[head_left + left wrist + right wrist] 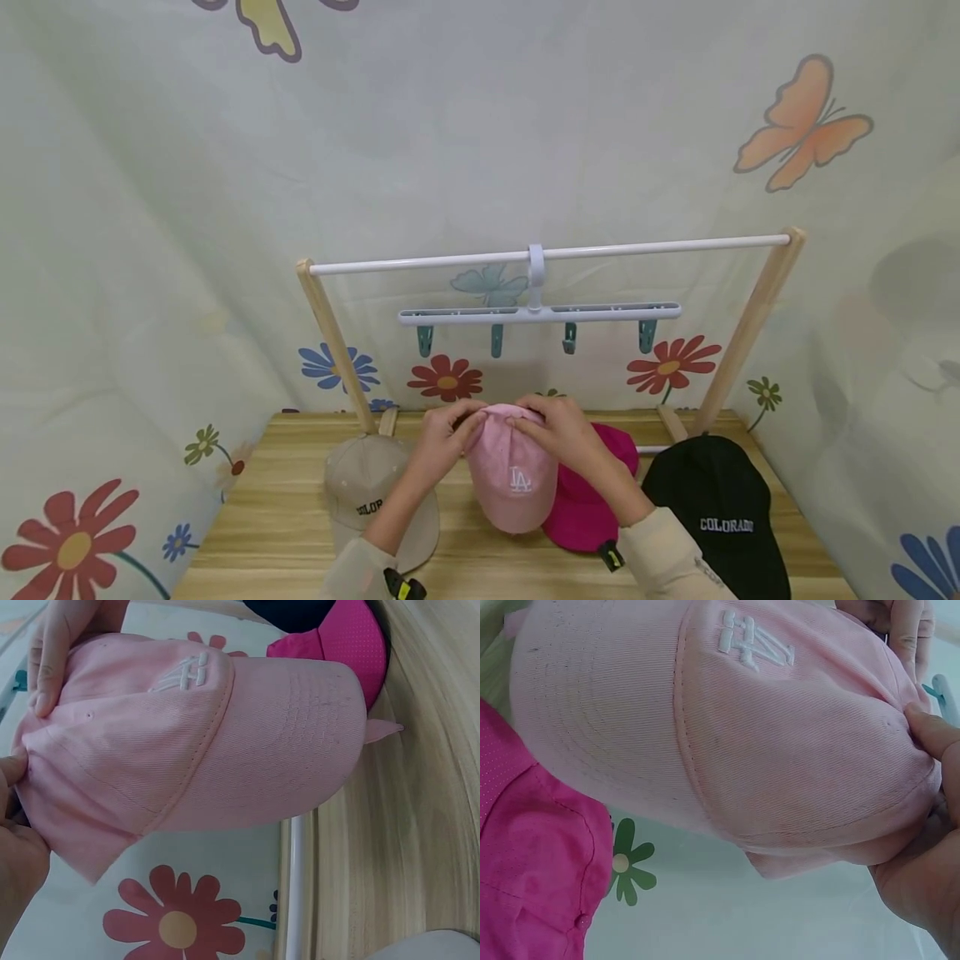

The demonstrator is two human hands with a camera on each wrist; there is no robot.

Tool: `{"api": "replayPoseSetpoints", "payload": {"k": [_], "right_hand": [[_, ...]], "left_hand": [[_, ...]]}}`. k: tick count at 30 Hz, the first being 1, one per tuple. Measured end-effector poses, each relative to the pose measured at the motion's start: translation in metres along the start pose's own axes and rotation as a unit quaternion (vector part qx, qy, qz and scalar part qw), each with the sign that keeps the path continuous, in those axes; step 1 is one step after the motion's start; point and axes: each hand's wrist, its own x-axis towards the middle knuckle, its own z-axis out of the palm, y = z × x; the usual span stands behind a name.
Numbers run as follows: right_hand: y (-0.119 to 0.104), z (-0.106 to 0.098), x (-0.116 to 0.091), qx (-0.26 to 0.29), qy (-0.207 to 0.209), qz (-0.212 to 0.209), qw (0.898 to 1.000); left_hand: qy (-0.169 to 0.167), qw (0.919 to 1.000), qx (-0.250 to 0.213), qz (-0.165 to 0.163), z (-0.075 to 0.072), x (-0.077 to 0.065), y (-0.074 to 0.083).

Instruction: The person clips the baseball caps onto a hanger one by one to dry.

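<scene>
Gripping pink cap [513,479] by its top with left hand [444,437] and right hand [567,435]. Could slip onto magenta cap [581,512] if pinched loosely.

A small tabletop nook was formed by wrinkled, pale hangings [600,125] printed with butterflies [840,137] and flowers [73,550], ranged around a wood-grain table [247,517] where a wooden-legged rack [750,333], a clip hanger [480,317] and baseball caps [510,508] were seen; whether it was housed in a home or a studio could not be told.
</scene>
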Motion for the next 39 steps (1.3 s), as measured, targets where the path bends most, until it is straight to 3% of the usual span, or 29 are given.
{"api": "replayPoseSetpoints", "payload": {"k": [4, 20, 31, 39], "right_hand": [[0.0, 0.0, 0.001, -0.001, 0.01, -0.013, 1.0], [-0.003, -0.005, 0.004, -0.006, 0.03, -0.03, 0.999], [-0.005, -0.01, 0.005, 0.005, 0.032, -0.012, 0.999], [-0.005, -0.01, 0.005, 0.01, 0.035, -0.008, 0.999]], "left_hand": [[0.003, 0.9999, 0.009, 0.012, -0.002, 0.002, 0.001], [0.008, 0.9999, -0.01, -0.008, -0.004, 0.008, 0.006], [0.005, 1.0, -0.002, -0.001, -0.004, 0.017, 0.008], [0.003, 0.9998, -0.016, -0.009, -0.001, 0.016, 0.013]]}}
